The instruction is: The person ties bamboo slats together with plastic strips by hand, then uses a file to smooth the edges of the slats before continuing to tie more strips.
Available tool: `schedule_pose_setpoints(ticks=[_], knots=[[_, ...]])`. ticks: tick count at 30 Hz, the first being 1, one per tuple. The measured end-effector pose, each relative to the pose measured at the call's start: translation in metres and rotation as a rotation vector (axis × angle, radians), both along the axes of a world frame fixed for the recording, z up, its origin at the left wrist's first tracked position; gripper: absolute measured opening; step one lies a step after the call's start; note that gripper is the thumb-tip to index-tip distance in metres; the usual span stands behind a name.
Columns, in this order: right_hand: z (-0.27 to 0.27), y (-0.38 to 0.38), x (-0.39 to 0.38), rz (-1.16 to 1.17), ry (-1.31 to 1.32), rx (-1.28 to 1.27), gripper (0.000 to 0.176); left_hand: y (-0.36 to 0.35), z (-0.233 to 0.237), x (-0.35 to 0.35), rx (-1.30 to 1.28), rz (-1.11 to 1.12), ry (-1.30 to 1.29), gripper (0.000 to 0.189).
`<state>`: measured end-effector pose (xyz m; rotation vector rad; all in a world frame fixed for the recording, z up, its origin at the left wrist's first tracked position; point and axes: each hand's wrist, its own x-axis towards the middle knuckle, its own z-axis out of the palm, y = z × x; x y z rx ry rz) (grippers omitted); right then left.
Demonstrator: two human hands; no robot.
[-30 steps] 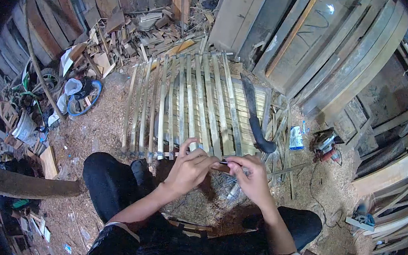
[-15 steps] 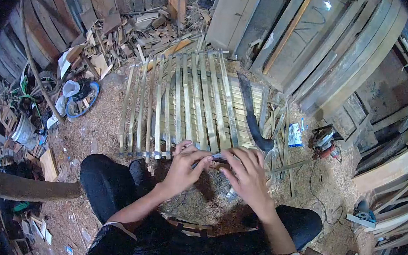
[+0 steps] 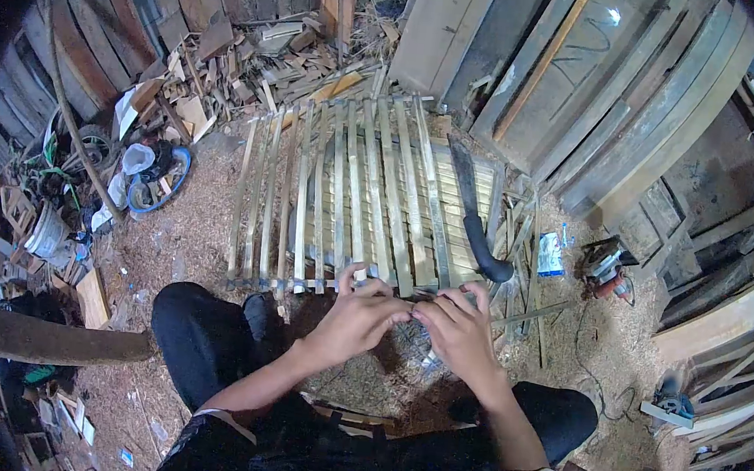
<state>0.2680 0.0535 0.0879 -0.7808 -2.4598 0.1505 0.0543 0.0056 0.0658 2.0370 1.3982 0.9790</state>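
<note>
A slatted bamboo frame (image 3: 335, 172) lies before me, its pale strips held in a row by crosspieces at the far and near ends. At its near right corner, my left hand (image 3: 352, 320) and my right hand (image 3: 456, 323) meet almost fingertip to fingertip. The fingers of both are pinched closed, and whatever lies between them is hidden. Dark ties (image 3: 298, 287) show along the near crosspiece, left of my hands. A dark, curved-handled tool (image 3: 476, 222) rests just beyond my right hand, beside the frame.
Wood shavings cover the floor (image 3: 186, 235). A red power tool (image 3: 611, 278) with a cord lies at right, near a blue-and-white packet (image 3: 552, 252). A blue-rimmed basin (image 3: 161, 186) and a heap of wood scraps (image 3: 258, 61) lie to the left. Boards (image 3: 446, 33) lean against the back wall.
My fingertips have come together, covering the thin dark piece that showed between them earlier. The right hand's fingers have curled in. The view has shifted slightly.
</note>
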Motion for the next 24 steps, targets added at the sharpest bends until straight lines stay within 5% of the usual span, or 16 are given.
schedule_pose_setpoints(ticks=[6, 12, 14, 24], knots=[[-0.001, -0.005, -0.004, -0.033, 0.065, -0.264, 0.008, -0.003, -0.002, 0.002, 0.208, 0.022, 0.22, 0.019], [-0.006, -0.001, -0.009, -0.104, 0.334, -0.525, 0.009, 0.003, -0.004, 0.009, 0.182, 0.221, -0.056, 0.013], [-0.001, -0.001, -0.014, -0.105, 0.64, -1.054, 0.017, 0.005, 0.0, 0.01, 0.144, 0.296, -0.197, 0.012], [-0.004, 0.008, -0.02, 0.04, 1.091, -1.346, 0.016, 0.008, 0.006, 0.008, 0.51, 0.297, 0.098, 0.018]])
